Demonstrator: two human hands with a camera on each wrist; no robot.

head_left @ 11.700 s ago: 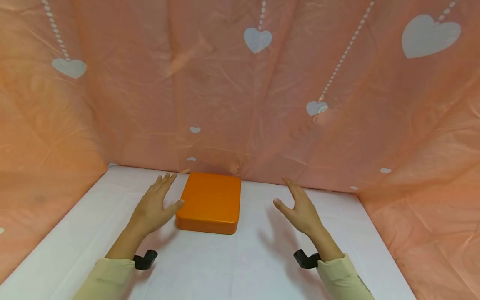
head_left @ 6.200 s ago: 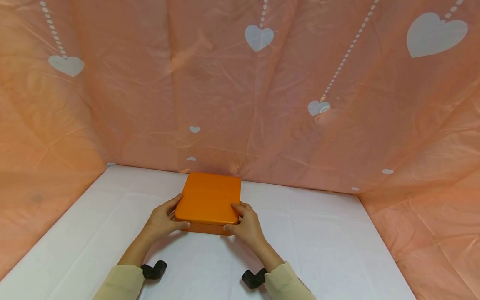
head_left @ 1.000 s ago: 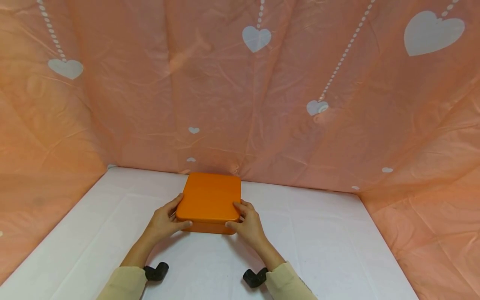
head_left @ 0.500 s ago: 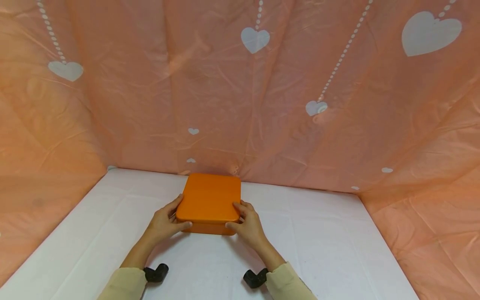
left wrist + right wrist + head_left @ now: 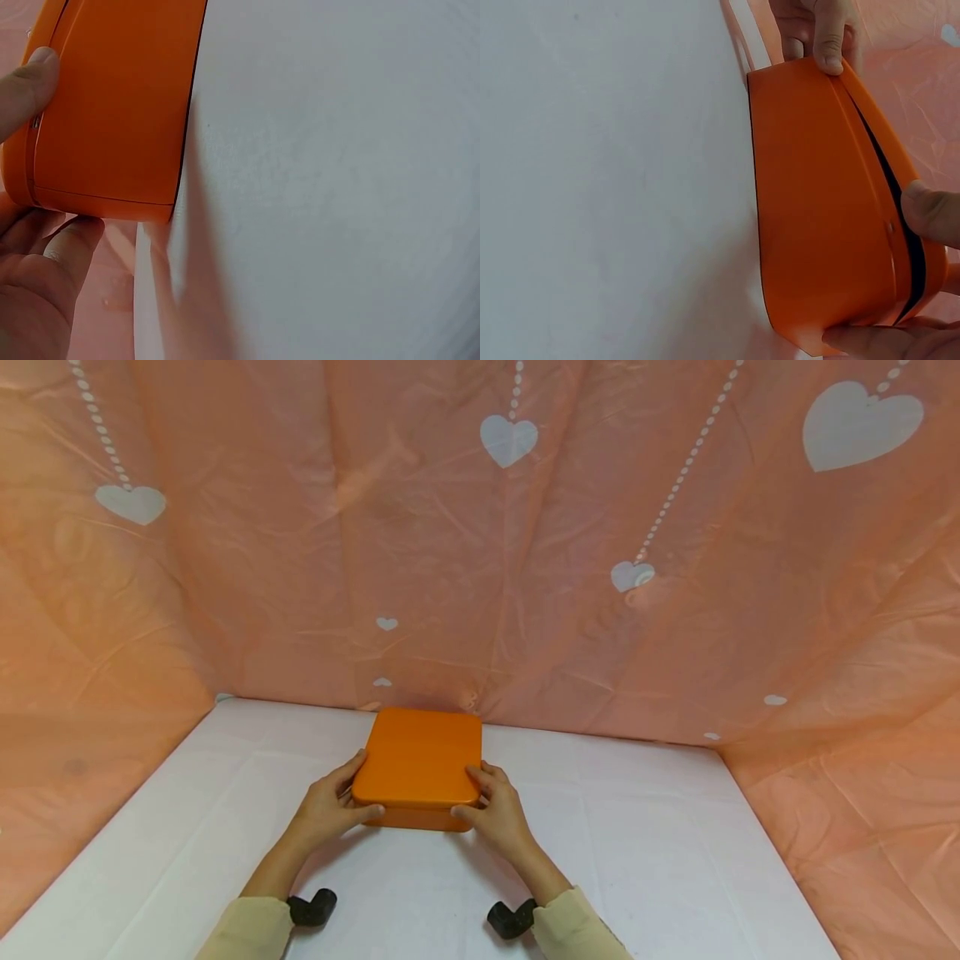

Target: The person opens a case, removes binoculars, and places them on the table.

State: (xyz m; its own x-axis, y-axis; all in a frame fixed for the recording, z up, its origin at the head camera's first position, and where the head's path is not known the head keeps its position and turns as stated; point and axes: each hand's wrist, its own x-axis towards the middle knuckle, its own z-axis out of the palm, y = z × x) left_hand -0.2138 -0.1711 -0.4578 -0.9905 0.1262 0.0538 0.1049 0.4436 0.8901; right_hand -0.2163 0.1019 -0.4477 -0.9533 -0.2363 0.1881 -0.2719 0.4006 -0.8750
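Observation:
An orange lidded box (image 5: 408, 817) stands toward the back of the white table, its rounded lid (image 5: 420, 756) on top. My left hand (image 5: 326, 806) grips its near left corner, thumb on the front at the lid's seam and fingers along the left side. At the near right corner my right hand (image 5: 501, 810) holds the lid, thumb against the lid's front edge and fingers round the right side. The right wrist view shows a dark gap under the lid, widest toward the right hand's corner. There, one right fingertip touches the box's lower part. The inside is hidden.
Peach curtains (image 5: 435, 552) with white hearts rise behind the table (image 5: 637, 843) and on both sides. The box stands close to the back curtain. Each wrist wears a black camera mount, the left mount (image 5: 313, 907) and the right mount (image 5: 512, 919).
At first both hands were apart from the box and open, and the lid looked seated. By the second frame they gripped the near corners. Over the last second nothing has visibly moved.

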